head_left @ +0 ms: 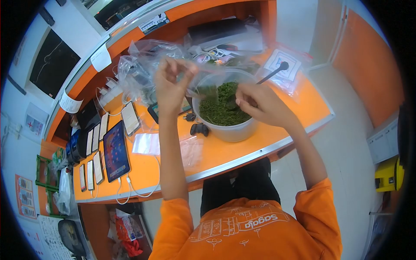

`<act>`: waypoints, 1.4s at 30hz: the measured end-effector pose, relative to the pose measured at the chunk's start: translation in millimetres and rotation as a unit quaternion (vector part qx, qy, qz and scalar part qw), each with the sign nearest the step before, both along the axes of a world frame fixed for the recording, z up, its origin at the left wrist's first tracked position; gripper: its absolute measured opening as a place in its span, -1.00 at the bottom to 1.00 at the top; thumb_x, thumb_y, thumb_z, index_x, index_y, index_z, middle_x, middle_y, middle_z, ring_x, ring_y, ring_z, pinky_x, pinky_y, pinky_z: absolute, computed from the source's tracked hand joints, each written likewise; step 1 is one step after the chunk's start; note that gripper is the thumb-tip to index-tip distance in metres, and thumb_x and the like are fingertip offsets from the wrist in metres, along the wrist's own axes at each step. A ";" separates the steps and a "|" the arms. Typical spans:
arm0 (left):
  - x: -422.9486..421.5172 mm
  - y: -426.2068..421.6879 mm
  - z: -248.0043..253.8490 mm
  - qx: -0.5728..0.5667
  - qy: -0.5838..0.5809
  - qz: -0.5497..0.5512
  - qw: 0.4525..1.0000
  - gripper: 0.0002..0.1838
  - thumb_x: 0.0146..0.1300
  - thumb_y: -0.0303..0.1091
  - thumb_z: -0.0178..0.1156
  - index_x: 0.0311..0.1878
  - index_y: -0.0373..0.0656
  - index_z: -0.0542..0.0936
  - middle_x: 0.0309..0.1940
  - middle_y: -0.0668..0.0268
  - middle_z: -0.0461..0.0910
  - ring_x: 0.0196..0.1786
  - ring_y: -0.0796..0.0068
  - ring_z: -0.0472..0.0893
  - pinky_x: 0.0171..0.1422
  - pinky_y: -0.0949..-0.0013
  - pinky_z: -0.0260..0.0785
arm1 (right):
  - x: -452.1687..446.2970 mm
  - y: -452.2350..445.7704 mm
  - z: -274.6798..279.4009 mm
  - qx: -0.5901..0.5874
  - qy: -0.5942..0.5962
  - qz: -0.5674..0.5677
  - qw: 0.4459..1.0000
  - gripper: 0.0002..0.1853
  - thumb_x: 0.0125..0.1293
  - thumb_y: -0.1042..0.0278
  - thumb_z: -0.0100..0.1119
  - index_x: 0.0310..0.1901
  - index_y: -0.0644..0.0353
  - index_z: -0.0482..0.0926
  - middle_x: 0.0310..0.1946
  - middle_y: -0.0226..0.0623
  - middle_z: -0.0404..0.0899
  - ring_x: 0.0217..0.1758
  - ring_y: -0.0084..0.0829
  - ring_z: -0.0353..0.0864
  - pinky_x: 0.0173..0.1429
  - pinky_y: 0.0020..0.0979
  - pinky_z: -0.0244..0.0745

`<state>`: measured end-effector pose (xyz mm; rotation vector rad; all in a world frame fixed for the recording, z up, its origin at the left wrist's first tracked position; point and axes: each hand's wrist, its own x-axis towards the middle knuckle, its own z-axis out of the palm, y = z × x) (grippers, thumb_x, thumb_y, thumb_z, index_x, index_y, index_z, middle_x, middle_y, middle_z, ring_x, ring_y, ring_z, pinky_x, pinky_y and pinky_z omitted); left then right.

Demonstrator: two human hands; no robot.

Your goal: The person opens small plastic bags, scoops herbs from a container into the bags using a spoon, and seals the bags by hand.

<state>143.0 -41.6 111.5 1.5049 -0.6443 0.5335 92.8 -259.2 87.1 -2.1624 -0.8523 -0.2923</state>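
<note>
My left hand (174, 86) is raised at the near left of a translucent plastic tub (234, 133), its fingers closed on a clear plastic bag (203, 80). The bag hangs over the tub, and some green shows in its lower part. Finely chopped green leaves (223, 116) fill much of the tub. Over the tub's right side, my right hand (264, 104) is closed round a dark long-handled spoon (273, 73). The handle sticks out past the hand to the upper right; the spoon's other end is down by the leaves, partly hidden by my fingers.
Flat clear bags (147, 144) lie on the orange counter (225, 158) near a black game controller (199, 129). A tablet (116, 151) and several phones (130, 118) with cables are at the left. Crumpled plastic bags (138, 65) pile up behind; a bagged printed sheet (284, 65) lies right.
</note>
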 end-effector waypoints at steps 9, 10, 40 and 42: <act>76.3 -37.3 13.7 0.148 -0.113 0.053 0.981 -0.63 -0.03 -0.42 0.36 -0.25 -0.16 0.34 -0.15 0.27 0.51 -0.06 0.51 0.50 0.03 0.39 0.35 | -7.5 10.9 -11.0 -0.039 -0.061 -0.056 0.996 -0.82 0.22 0.42 -0.05 -0.14 0.16 0.42 -0.45 -0.13 0.51 -0.32 -0.13 0.46 -0.22 -0.22 0.34; 74.6 -34.1 7.1 0.174 -0.096 0.025 0.980 -0.59 -0.06 -0.38 0.39 -0.21 -0.16 0.36 -0.12 0.26 0.50 -0.04 0.50 0.50 0.05 0.37 0.35 | -6.6 11.3 -14.0 -0.020 -0.085 -0.051 0.995 -0.80 0.22 0.42 -0.04 -0.11 0.14 0.41 -0.46 -0.14 0.50 -0.32 -0.13 0.45 -0.21 -0.22 0.33; -127.3 98.8 -133.2 0.348 0.072 0.364 0.861 -0.89 0.00 -0.37 0.22 -0.37 -0.10 0.52 -0.27 0.35 0.47 -0.14 0.31 0.42 0.11 0.13 0.03 | -84.3 99.4 -57.3 0.046 -0.179 -0.002 0.983 -0.58 -0.02 0.58 0.17 -0.04 0.21 0.44 -0.22 -0.22 0.44 -0.24 -0.28 0.44 -0.16 -0.31 0.36; -134.2 97.4 -127.1 0.316 0.029 0.329 0.889 -0.86 -0.03 -0.44 0.22 -0.36 -0.12 0.51 -0.36 0.34 0.47 -0.23 0.30 0.43 0.08 0.20 0.06 | -86.0 116.1 -60.1 0.016 -0.074 0.019 0.997 -0.55 -0.03 0.51 0.22 -0.02 0.19 0.44 -0.21 -0.22 0.44 -0.26 -0.33 0.45 -0.21 -0.34 0.38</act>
